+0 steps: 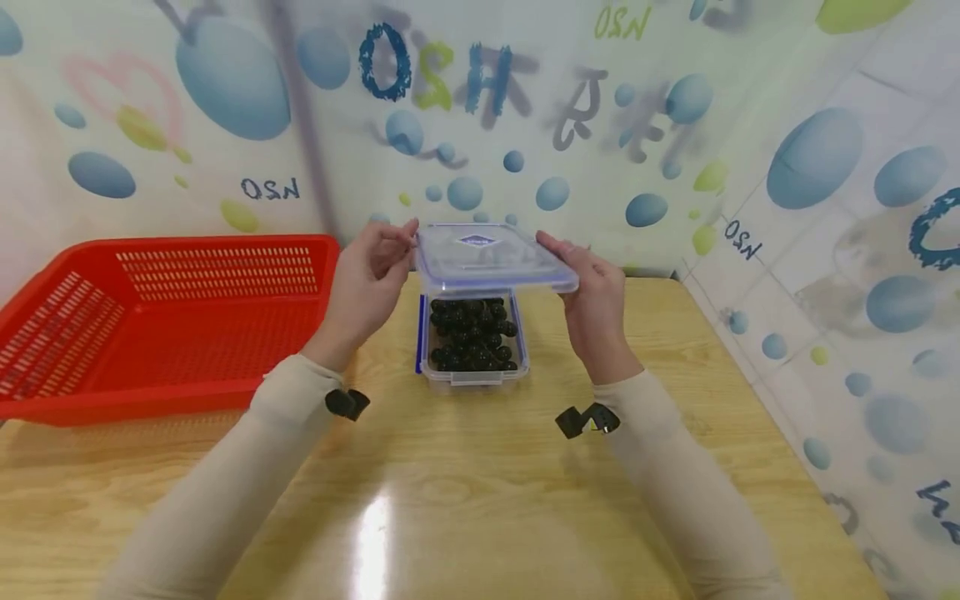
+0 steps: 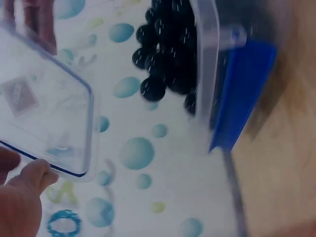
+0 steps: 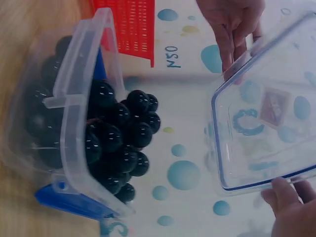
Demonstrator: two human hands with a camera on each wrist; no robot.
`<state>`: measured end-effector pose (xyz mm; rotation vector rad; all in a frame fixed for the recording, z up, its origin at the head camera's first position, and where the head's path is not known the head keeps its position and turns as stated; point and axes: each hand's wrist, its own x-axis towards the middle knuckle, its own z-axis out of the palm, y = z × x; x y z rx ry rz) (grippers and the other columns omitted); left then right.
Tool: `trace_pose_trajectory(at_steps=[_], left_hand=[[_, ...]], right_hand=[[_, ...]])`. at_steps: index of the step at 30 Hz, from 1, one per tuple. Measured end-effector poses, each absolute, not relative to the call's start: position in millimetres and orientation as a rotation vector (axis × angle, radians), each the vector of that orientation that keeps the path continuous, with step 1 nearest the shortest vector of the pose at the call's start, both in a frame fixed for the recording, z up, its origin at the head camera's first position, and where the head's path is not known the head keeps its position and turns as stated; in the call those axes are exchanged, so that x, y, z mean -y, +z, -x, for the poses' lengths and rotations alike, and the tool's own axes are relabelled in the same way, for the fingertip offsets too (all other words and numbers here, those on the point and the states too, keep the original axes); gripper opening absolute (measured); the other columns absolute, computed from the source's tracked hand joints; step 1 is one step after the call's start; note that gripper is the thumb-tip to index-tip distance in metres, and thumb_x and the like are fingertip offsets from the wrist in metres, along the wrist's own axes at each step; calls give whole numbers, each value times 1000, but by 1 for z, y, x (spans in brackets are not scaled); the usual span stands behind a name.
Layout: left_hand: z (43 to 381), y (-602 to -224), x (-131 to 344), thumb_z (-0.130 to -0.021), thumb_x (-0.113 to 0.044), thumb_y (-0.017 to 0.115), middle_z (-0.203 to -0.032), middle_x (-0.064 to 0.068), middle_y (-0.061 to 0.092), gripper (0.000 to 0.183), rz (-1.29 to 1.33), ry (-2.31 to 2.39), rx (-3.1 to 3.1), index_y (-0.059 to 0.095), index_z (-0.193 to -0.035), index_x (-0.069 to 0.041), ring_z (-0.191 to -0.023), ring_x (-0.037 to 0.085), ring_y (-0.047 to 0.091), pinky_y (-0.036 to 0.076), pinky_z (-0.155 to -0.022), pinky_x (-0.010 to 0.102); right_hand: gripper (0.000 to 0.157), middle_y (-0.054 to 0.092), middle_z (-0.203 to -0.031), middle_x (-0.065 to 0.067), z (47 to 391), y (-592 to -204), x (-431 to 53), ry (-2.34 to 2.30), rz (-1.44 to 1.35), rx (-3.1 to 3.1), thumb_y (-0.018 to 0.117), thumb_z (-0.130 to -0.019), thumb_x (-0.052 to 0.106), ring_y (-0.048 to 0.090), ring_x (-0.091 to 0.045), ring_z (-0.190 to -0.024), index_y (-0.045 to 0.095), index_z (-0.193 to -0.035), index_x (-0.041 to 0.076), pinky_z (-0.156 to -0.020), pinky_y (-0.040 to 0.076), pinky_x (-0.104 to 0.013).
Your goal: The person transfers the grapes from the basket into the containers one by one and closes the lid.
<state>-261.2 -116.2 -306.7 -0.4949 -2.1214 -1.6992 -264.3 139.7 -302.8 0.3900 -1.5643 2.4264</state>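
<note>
A clear plastic lid [image 1: 495, 257] with a blue seal is held aloft between both hands, tilted above a food container. My left hand [image 1: 367, 279] pinches its left edge. The right hand [image 1: 596, 300] grips the opposite edge, thumb and fingers on the rim, as the right wrist view also shows. Below, apart from the lid, the clear container [image 1: 476, 380] stands uncovered on the table, full of dark grapes [image 1: 474, 337] piled up to the rim. A blue side latch [image 2: 244, 94] hangs folded down in the left wrist view.
To the left sits a large red plastic basket [image 1: 187, 392] with slatted sides. The wooden table [image 1: 480, 492] ends at a patterned wall covering [image 1: 465, 158] behind and another on the right.
</note>
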Motion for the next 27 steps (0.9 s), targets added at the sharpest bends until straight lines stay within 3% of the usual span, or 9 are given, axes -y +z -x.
trace_pose_trajectory(at_steps=[6,11,17,27], left_hand=[[269,-329,112,-103,-10,50,-155,5,35,33,505,-1854,2228,49,-134,4,-139,12,34,34,-108,32],[284,-343,109,-102,-12,52,-159,7,25,53,459,-1769,2443,35,-150,1,-142,19,29,30,-110,33],[294,-357,109,-102,-18,54,-158,15,26,62,377,-1597,2708,26,-153,1,-142,29,30,29,-111,40],[299,-364,107,-101,-17,51,-159,16,22,62,356,-1526,2807,24,-154,1,-142,33,28,27,-112,43]], right_hand=[[37,54,-139,-17,270,-321,-145,2390,-249,1865,57,-96,-4,53,-23,-126,53,-133,-11,-97,46,-28],[41,51,-141,-18,280,-337,-144,2218,-205,2119,57,-97,-3,49,-22,-129,51,-138,-6,-100,44,-31],[41,55,-138,-15,291,-361,-145,2155,-171,2293,57,-98,-1,52,-22,-126,52,-139,-3,-98,46,-30],[43,56,-137,-15,291,-375,-145,2157,-130,2369,62,-95,1,53,-23,-125,53,-137,-3,-100,45,-33]])
